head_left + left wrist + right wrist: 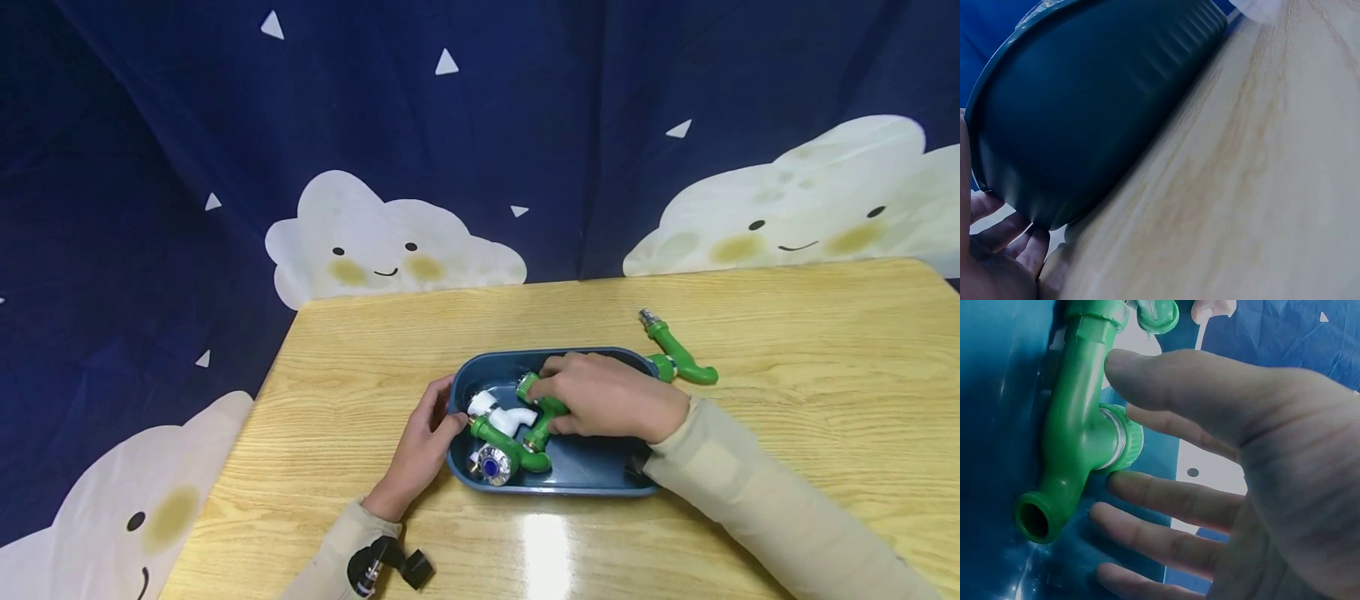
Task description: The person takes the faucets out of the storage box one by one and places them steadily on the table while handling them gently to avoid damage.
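My left hand (422, 442) holds the left end of a dark blue oval plastic basin (592, 492), thumb at the rim and fingers against the outer wall. Inside the basin my right hand (600, 396) reaches over a green plastic faucet (1069, 419). Its thumb tip lies against the faucet's body, and the other fingers are spread near the ribbed green knob (1132, 447). Beside that, a white faucet (506, 419) lies partly under a second green faucet (501, 439) with a clear, blue-centred handle (492, 465).
Another green faucet (678, 354) with a metal threaded end lies on the wooden table (360, 358), just beyond the basin's right end. A dark blue curtain (480, 125) with smiling clouds hangs behind the table. The right forearm crosses the basin's right rim.
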`<action>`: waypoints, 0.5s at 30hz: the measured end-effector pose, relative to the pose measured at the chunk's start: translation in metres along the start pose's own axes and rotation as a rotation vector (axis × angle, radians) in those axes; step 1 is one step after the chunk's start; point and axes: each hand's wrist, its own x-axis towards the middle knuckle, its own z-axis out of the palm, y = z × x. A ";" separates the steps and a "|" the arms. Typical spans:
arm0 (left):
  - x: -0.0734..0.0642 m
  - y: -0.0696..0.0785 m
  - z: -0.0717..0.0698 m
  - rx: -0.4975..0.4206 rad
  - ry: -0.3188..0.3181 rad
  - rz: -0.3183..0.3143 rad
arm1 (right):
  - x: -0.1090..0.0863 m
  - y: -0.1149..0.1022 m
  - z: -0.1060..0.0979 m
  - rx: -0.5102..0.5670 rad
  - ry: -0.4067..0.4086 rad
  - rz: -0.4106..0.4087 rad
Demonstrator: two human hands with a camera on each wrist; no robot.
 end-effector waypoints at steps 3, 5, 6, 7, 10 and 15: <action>0.000 0.000 0.000 -0.001 0.002 0.002 | -0.001 0.000 0.001 -0.001 -0.017 0.010; 0.000 0.000 0.001 -0.003 0.002 0.003 | -0.002 0.000 0.002 0.000 -0.028 0.018; 0.000 0.000 0.001 -0.003 0.002 0.003 | -0.002 -0.001 0.002 0.005 -0.034 0.023; 0.000 0.000 0.001 -0.003 0.002 0.004 | -0.002 -0.001 0.002 0.012 -0.038 0.029; 0.000 0.001 0.001 -0.001 0.003 0.007 | -0.003 0.000 0.003 0.037 -0.055 0.038; 0.000 0.002 0.001 0.001 0.006 0.010 | -0.002 0.001 0.005 0.056 -0.082 0.042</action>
